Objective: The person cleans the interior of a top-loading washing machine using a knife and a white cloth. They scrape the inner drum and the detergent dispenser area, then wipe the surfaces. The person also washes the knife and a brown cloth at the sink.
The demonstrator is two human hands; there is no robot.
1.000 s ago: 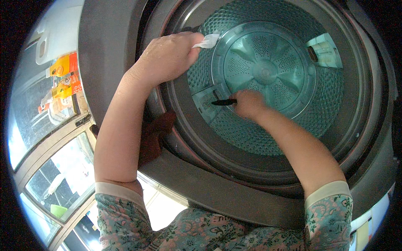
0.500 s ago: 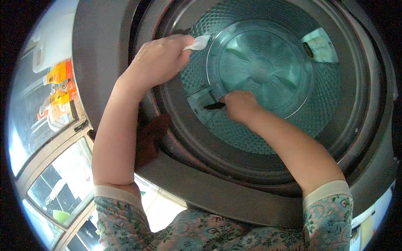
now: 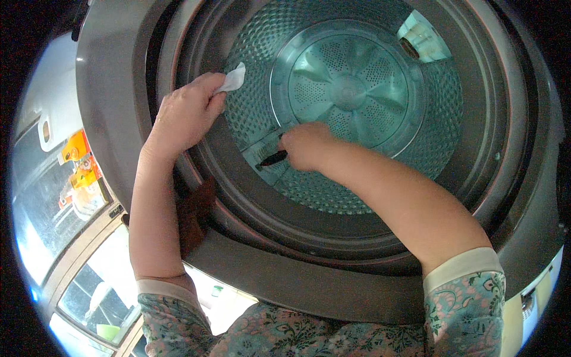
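A top-loading washing machine drum [image 3: 437,122] with dimpled, blue-green lit walls lies below my arms. My left hand [image 3: 189,114] is over the dark rim at the left, fingers closed on a white tissue or thin cloth [image 3: 234,78] whose end sticks out toward the drum. My right hand [image 3: 309,146] reaches into the drum opening, closed round a dark slender object [image 3: 273,159]. That object's tip points left, at a smooth panel [image 3: 253,156] on the left drum wall. Its kind is not clear. The fingers of the right hand are partly hidden.
The ribbed drum base [image 3: 347,92] has raised fins. A pale panel with a brown opening [image 3: 423,37] sits on the upper right wall. A wide grey machine rim [image 3: 113,89] surrounds the opening. Orange-and-yellow packages [image 3: 80,157] are at the far left.
The machine has shifted left in view. Both hands appear further left; the left hand with the tissue sits lower, and the dark object has tilted down at its left end.
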